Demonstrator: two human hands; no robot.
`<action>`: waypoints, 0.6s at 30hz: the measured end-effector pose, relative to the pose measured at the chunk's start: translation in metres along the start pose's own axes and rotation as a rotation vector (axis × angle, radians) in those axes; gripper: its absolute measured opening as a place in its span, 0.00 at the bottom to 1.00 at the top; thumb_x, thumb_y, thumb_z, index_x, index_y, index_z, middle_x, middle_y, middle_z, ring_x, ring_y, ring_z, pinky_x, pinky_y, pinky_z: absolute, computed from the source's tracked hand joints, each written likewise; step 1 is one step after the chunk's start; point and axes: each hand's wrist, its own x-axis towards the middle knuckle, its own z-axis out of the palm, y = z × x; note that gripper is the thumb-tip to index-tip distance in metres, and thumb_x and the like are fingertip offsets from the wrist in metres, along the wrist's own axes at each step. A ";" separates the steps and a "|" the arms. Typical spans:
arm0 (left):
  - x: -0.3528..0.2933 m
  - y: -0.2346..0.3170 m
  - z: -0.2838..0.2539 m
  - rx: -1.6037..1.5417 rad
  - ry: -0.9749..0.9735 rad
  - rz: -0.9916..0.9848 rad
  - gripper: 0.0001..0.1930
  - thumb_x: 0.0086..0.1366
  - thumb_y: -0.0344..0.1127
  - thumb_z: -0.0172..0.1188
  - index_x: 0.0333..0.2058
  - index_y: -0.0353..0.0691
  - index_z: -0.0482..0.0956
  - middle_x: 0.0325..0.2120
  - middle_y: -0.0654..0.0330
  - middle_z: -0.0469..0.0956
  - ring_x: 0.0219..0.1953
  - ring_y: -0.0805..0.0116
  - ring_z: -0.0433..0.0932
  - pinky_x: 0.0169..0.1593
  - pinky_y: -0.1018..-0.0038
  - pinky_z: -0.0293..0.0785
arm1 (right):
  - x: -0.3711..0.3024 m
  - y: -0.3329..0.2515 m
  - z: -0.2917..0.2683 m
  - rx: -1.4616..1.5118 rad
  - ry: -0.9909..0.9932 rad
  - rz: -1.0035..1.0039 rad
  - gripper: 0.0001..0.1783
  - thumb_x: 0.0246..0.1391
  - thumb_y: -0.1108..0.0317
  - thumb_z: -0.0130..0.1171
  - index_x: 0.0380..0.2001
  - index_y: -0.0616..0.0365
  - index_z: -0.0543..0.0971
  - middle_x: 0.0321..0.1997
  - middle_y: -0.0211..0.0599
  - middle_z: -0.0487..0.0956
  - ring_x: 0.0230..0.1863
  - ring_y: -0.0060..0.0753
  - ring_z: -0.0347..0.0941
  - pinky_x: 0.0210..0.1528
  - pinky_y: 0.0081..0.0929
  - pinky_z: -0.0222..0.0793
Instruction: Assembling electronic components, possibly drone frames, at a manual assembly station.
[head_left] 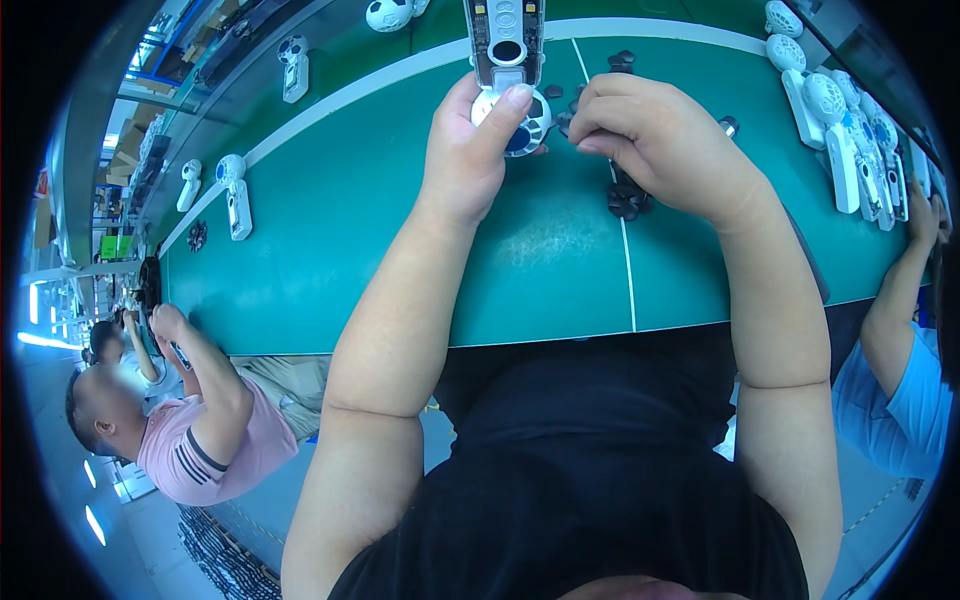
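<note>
My left hand (468,150) grips a handheld fan-like device by its round white head (541,122), patterned with dark patches like a football. The thumb presses on the head, and the clear-and-white handle (505,45) points away from me. Close on its right, my right hand (650,135) is closed in a pinch. A small dark piece (563,123) shows at its fingertips; whether it is held or lies on the table I cannot tell. Several small black pieces (628,200) lie in a cluster under and beside the right wrist, and more black pieces (622,60) lie beyond that hand.
Green table (380,240) with a pale raised strip along its far side. Similar white devices stand at left (236,195) and in a crowded group at right (840,140). A person in pink (210,440) sits at left; another person's arm (900,290) reaches in from the right.
</note>
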 end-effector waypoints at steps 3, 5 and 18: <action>0.000 0.000 0.001 0.001 -0.001 -0.003 0.24 0.72 0.49 0.60 0.55 0.34 0.74 0.43 0.56 0.81 0.42 0.68 0.83 0.41 0.70 0.83 | -0.001 0.001 0.002 0.024 0.002 0.001 0.05 0.55 0.78 0.64 0.35 0.60 0.80 0.37 0.39 0.77 0.40 0.45 0.77 0.42 0.35 0.75; 0.000 0.000 0.001 -0.003 0.001 0.001 0.24 0.72 0.49 0.60 0.55 0.34 0.73 0.43 0.56 0.81 0.42 0.68 0.83 0.41 0.70 0.83 | -0.001 0.001 0.003 0.044 0.012 0.006 0.05 0.55 0.78 0.64 0.35 0.60 0.80 0.38 0.40 0.78 0.41 0.45 0.77 0.42 0.35 0.75; 0.002 -0.003 0.001 -0.025 -0.024 0.005 0.24 0.72 0.47 0.61 0.56 0.33 0.73 0.44 0.55 0.81 0.43 0.68 0.83 0.41 0.69 0.83 | 0.000 -0.004 0.003 -0.079 0.103 -0.018 0.07 0.52 0.78 0.67 0.36 0.59 0.82 0.37 0.40 0.79 0.39 0.44 0.78 0.40 0.35 0.77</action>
